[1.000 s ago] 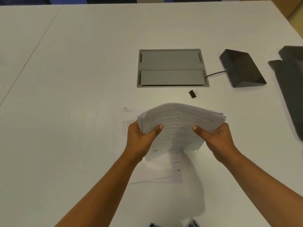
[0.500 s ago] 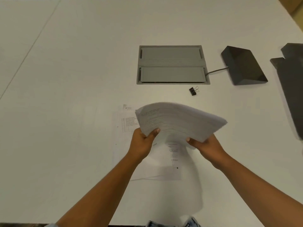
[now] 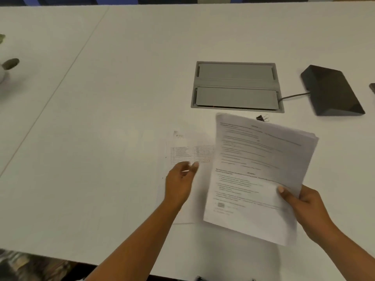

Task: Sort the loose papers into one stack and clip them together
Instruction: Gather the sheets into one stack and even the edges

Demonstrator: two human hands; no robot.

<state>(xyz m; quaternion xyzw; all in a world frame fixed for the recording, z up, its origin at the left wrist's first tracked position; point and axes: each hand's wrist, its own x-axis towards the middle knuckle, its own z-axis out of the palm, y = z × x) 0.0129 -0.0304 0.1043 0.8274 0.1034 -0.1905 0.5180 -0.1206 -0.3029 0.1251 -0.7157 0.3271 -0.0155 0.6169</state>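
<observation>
Right hand point(image 3: 304, 205) near bottom right, grip clamped on paper stack point(image 3: 259, 175), thumb on top, stack tilted above white surface point(image 3: 101, 118). Left hand point(image 3: 179, 183) fingers loosely apart, over loose sheet point(image 3: 188, 153) lying flat beside stack. Farther: binder clip point(image 3: 262, 118) just past stack's top edge, then grey panel point(image 3: 236, 87), black wedge box point(image 3: 332, 91) to right.

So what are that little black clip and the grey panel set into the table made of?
The binder clip looks like black painted metal with thin silvery wire loops. The grey panel has a flat matte finish; brushed metal or plastic, the look leaves it open.
</observation>
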